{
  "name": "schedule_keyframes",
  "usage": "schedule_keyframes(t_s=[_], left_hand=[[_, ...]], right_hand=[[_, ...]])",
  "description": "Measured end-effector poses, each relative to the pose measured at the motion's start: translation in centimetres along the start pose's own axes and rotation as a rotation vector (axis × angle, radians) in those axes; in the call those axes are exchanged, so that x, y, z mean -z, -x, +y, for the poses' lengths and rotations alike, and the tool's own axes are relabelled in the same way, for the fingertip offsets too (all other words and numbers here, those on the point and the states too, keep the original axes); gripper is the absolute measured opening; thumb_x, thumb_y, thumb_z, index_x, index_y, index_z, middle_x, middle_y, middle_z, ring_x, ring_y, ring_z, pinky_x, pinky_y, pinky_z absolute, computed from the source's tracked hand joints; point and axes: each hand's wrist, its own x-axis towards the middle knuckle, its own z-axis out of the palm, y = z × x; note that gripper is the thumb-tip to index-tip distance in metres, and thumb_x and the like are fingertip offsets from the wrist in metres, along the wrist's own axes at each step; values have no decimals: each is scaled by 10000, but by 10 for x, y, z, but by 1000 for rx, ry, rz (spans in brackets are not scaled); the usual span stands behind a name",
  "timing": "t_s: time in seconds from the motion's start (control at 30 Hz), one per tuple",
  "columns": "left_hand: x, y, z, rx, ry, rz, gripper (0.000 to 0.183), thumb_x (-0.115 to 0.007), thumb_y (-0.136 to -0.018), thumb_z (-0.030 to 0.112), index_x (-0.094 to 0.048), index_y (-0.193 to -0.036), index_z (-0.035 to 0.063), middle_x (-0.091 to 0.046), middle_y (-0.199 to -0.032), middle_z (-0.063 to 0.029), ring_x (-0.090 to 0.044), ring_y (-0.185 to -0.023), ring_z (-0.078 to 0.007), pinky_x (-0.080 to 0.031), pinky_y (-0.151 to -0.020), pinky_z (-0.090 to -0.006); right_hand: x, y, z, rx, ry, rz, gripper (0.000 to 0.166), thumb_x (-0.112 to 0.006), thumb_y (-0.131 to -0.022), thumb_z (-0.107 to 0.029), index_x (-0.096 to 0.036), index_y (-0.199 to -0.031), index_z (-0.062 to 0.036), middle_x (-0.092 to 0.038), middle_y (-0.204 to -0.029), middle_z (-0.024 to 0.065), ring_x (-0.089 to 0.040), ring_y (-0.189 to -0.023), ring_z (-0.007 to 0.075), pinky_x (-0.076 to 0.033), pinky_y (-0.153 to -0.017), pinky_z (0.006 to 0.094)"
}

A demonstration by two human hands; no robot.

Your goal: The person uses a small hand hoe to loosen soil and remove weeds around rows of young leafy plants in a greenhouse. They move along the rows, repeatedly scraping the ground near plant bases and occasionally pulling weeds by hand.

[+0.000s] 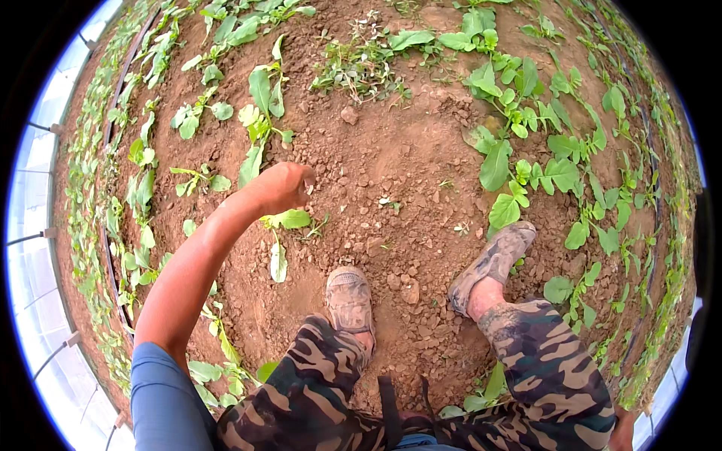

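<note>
My left hand (289,187) reaches out low over the soil, its back towards me and its fingers curled down. Whether the fingers hold anything is hidden by the hand. Just below it on the ground a small leafy seedling (289,219) spreads its green leaves. Beyond the hand a taller leafy plant (260,127) leans in the same row. Of my right hand or wrist (621,431), only a bit of skin shows at the lower right rim, beside my right knee; its fingers are out of view.
My shoes (350,299), caked with soil, stand on crumbly brown soil (417,237). Pulled weeds (361,67) lie heaped ahead. Rows of leafy plants (524,118) grow on both sides, with a dark drip line (110,127) at the left and translucent sheeting (36,225) beyond.
</note>
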Motion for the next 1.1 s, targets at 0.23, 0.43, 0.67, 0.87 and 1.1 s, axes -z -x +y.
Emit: schedule_keyframes(t_s=[0.23, 0.43, 0.67, 0.87, 1.1], left_hand=[[70, -43, 60, -157, 157, -71, 305, -622, -812, 151, -588, -1082, 14, -656, -927, -164, -645, -873, -290, -514, -800, -375], [160, 36, 96, -104, 168, 40, 331, -634, -806, 194, -600, -1079, 10, -667, -899, -173, -650, -851, -320, -509, -778, -393], [144, 39, 84, -12, -177, 62, 272, -629, -809, 224, -639, -972, 7, -658, -921, -203, -640, -860, -349, -502, -765, -414], [138, 82, 122, -112, 101, 129, 272, -641, -828, 186, -634, -1026, 0, -675, -847, -157, -656, -805, -239, -501, -728, -345], [144, 112, 115, -111, 185, 401, 341, -655, -806, 185, -614, -1060, -38, -674, -921, -209, -664, -864, -303, -512, -777, -366]], right_hand=[[-10, 11, -25, -100, 460, -381, 349, -596, -860, -309, -623, -1099, -57, -660, -888, 226, -621, -822, 412, -507, -794, 457], [-20, 24, -71, -176, 243, -31, 333, -689, -675, -176, -679, -991, -70, -665, -780, 160, -653, -766, 346, -524, -737, 427], [1, 13, -96, -186, 255, 31, 309, -715, -659, -184, -680, -948, -83, -662, -798, 172, -645, -781, 349, -525, -749, 428], [-2, 16, -96, -166, 224, 10, 277, -699, -712, -202, -682, -967, -98, -672, -863, 172, -653, -841, 339, -529, -761, 423], [5, 12, -126, -132, 220, 0, 277, -663, -751, -228, -682, -1000, -108, -681, -932, 150, -653, -912, 316, -525, -816, 406]])
